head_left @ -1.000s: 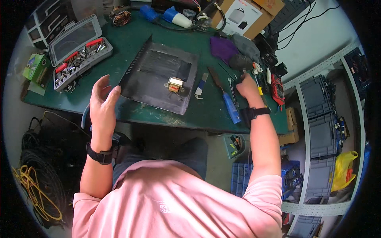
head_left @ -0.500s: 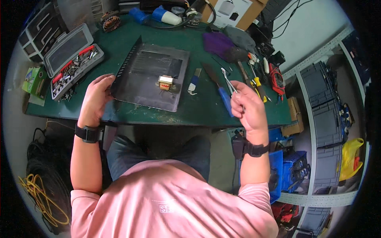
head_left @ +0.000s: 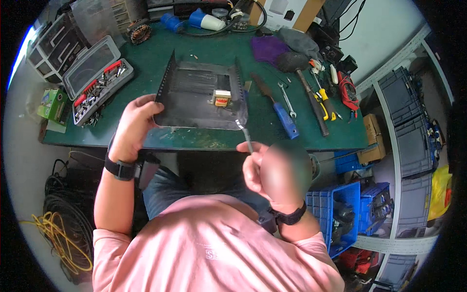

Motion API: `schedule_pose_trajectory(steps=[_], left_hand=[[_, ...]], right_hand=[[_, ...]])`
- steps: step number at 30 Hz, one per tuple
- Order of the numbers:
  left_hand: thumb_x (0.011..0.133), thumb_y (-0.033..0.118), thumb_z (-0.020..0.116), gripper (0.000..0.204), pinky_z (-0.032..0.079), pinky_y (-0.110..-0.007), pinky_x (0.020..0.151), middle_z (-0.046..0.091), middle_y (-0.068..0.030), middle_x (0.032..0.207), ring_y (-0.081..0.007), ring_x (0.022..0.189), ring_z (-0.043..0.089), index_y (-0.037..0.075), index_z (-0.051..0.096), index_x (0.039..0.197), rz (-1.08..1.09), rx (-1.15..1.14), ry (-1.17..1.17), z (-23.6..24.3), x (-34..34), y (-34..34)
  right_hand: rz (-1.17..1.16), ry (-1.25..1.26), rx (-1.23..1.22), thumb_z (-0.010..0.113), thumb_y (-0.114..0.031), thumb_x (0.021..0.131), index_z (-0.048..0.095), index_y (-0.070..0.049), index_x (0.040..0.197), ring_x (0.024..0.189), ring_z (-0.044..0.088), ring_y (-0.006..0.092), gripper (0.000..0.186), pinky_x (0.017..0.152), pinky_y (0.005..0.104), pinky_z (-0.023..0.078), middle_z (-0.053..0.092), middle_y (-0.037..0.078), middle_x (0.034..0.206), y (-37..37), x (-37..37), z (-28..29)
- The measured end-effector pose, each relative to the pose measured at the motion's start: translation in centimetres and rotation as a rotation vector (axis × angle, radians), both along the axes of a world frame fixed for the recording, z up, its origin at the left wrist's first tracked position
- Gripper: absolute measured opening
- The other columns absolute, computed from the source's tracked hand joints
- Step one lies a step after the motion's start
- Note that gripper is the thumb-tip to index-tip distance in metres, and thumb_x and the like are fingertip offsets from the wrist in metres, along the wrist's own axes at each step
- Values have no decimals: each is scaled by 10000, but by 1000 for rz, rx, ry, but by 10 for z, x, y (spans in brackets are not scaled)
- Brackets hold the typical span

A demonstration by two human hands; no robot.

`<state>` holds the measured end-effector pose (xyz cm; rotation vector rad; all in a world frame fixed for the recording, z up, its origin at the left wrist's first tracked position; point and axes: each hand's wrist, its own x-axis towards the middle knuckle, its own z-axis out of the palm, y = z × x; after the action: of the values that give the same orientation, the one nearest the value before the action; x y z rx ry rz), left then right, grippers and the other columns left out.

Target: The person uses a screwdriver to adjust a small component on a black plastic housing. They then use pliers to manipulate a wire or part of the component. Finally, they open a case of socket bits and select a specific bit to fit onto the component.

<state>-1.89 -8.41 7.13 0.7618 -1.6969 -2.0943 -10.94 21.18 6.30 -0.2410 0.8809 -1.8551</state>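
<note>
My left hand [head_left: 137, 124] grips the left side of a black bent metal tray [head_left: 187, 107] at its front corner, fingers closed on the perforated rim. A small transformer [head_left: 222, 100] sits on the tray's right half. My right hand [head_left: 258, 173], partly blurred, holds a slim silver wrench-like tool [head_left: 247, 135], whose tip is at the tray's front right corner; whether they touch I cannot tell. Right of the tray lie a blue-handled scraper [head_left: 284, 119], another wrench [head_left: 287, 100] and a hammer [head_left: 314, 100] beside yellow-handled tools [head_left: 327, 104].
An open socket case [head_left: 102, 92] and green box [head_left: 52, 104] are at the left. Purple cloth [head_left: 267, 48], blue plugs [head_left: 202, 19] and a cardboard box [head_left: 304, 14] line the bench's back. A red meter [head_left: 346, 90] lies right. Blue crates [head_left: 333, 192] and shelving [head_left: 391, 155] stand below right.
My left hand has closed on the tray, whose angle has shifted slightly. My right hand picked up the silver tool from among the bench tools and moved down and left toward the tray's front.
</note>
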Motion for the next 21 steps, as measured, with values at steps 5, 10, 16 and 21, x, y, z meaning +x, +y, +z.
schedule_pose_trajectory(steps=[5,10,16,21], left_hand=[[809,94,580,403,437,-207,674,651,-19,973,-79,808,575,-46,584,1187,13,-36,14,-11,20,25],[813,88,614,551,460,-238,790,637,-75,1045,-126,924,590,-102,470,1310,87,-23,121,-27,32,48],[808,148,757,762,470,-215,734,558,-58,975,-102,856,559,-114,336,1388,45,-85,154,-40,52,70],[814,55,732,817,518,-249,774,536,-125,1076,-151,911,606,-111,227,1435,-41,66,198,-40,72,76]], right_hand=[[38,275,143,488,-189,989,518,12,1244,445,482,60,326,386,183,352,646,94,746,-17,10,5],[-23,482,253,551,-115,954,532,5,1246,443,437,26,316,394,166,342,624,55,721,-20,8,3],[-128,633,428,539,-79,941,511,6,1294,517,432,30,364,444,163,322,585,30,702,-27,7,7],[-92,727,549,517,-49,940,487,12,1320,561,461,42,386,476,172,339,572,28,705,-31,9,11]])
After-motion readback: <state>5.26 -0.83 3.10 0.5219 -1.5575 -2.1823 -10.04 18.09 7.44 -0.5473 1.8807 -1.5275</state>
